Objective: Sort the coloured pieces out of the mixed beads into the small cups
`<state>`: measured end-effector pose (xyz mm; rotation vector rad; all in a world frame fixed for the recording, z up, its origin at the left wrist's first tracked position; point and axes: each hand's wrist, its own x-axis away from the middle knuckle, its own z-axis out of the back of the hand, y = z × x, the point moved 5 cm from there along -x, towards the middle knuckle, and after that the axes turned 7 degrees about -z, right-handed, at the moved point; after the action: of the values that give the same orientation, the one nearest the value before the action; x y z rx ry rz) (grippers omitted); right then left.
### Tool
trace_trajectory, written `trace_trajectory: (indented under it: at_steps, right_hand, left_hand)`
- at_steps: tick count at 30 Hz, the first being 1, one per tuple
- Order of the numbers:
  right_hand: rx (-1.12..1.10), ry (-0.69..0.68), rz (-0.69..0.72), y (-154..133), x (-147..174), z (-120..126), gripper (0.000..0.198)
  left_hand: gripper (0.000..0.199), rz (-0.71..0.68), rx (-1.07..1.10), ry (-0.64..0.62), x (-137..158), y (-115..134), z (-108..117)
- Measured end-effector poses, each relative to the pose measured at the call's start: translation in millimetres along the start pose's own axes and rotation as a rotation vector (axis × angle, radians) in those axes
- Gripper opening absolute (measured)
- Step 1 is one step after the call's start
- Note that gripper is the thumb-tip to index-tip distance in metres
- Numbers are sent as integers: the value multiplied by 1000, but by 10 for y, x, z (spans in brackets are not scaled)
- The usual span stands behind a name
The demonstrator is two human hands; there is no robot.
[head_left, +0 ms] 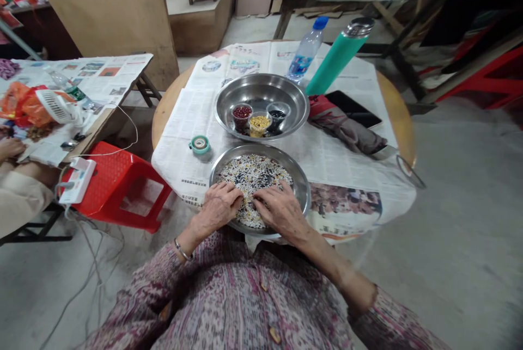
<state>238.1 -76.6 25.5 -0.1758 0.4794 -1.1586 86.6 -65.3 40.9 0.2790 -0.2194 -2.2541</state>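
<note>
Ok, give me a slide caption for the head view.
Left hand and right hand rest in a steel pan of mixed beans.

Water bottle (pixel 305 50), green flask (pixel 340 55), tape roll (pixel 200 145), red stool (pixel 118 184).

Single head-worn camera, looking forward and steeply down; round table (pixel 392 100) fills frame centre at close range; wearer's torso along lower edge; floor and neighbouring bench at upper left.
</note>
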Motion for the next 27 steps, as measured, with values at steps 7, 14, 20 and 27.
trace_trajectory:
  at_steps: [7, 14, 20, 27]
  right_hand:
    - [5, -12, -29, 212, 69, 75, 14]
    - [-17, -90, 29, 153, 134, 70, 14]
    - [-41, -127, 89, -96, 162, -5, 12]
    - [-88, -171, 87, -289, 117, -125, 13]
  left_hand:
    - [17, 6, 19, 4, -2, 10, 39]
    - [15, -1, 31, 24, -7, 7, 42]
    - [15, 4, 23, 20, -16, 10, 42]
    - [16, 3, 20, 10, -7, -6, 19]
